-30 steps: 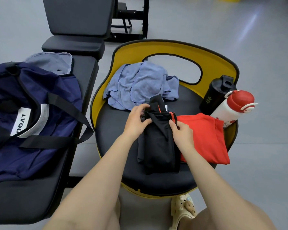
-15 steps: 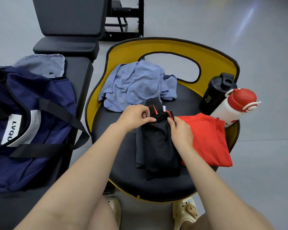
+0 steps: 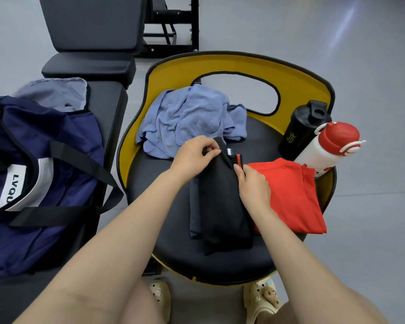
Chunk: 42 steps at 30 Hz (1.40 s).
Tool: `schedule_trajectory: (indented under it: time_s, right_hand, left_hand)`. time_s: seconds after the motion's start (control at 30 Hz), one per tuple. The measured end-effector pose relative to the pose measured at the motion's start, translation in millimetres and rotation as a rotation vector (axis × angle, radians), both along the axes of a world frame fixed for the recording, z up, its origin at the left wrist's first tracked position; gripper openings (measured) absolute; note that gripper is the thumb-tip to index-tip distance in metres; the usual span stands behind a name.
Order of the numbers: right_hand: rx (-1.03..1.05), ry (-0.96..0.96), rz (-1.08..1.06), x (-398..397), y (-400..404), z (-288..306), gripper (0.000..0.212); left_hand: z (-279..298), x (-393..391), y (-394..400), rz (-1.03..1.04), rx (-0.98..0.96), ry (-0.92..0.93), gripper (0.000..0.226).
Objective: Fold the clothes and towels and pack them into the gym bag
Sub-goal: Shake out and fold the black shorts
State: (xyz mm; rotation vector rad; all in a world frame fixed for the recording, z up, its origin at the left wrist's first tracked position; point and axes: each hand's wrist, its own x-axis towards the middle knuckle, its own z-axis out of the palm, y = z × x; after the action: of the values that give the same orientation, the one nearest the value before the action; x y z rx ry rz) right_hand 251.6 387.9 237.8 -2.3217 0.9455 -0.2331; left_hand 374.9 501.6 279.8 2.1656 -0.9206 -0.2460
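Observation:
A black garment [image 3: 218,206] with a red trim lies folded lengthwise on the black seat of a yellow chair [image 3: 220,260]. My left hand [image 3: 194,155] pinches its top left edge. My right hand [image 3: 251,185] holds its right edge near the red trim. A folded red shirt [image 3: 290,195] lies to the right of it. A crumpled blue towel [image 3: 192,118] sits at the back of the seat. The navy gym bag [image 3: 33,174] lies open on the bench at the left.
A black shaker bottle [image 3: 302,132] and a white bottle with a red cap [image 3: 325,150] stand at the seat's right edge. A grey cloth [image 3: 54,92] lies behind the bag on the black bench [image 3: 108,99]. Gym equipment stands behind. My feet in pale clogs are below.
Both hands have drawn the top of the black garment back and flatter on the seat. The raised fold of cloth has gone down.

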Motion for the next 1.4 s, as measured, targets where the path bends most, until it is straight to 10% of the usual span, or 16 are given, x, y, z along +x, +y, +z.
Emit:
schedule_trajectory:
  time_s: [0.2, 0.43, 0.6, 0.87, 1.2, 1.4]
  right_hand:
    - [-0.143, 0.104, 0.052, -0.1, -5.4, -0.7, 0.037]
    - [-0.341, 0.147, 0.08, 6.8, -12.4, -7.1, 0.043]
    - [-0.388, 0.137, 0.061, 8.9, -15.8, -12.8, 0.043]
    - [-0.583, -0.245, 0.219, -6.8, -1.5, -21.9, 0.032]
    - [0.026, -0.15, -0.023, 7.6, -14.0, -10.6, 0.032]
    - [-0.096, -0.145, -0.095, 5.8, -21.3, -5.6, 0.013]
  left_hand:
    - [-8.6, -0.9, -31.7, 0.006, 0.197, -0.142, 0.012]
    - [-37.2, -33.9, -8.1, -0.13, -0.016, -0.575, 0.029]
    - [-56.5, -50.5, 9.0, -0.286, 0.466, -0.454, 0.08]
    - [-71.6, -50.7, 11.5, -0.287, 0.524, -0.499, 0.08]
    - [-71.3, -55.5, 17.2, -0.229, 0.486, -0.459, 0.079]
    - [-71.3, -54.9, 17.1, -0.236, 0.505, -0.455, 0.081]
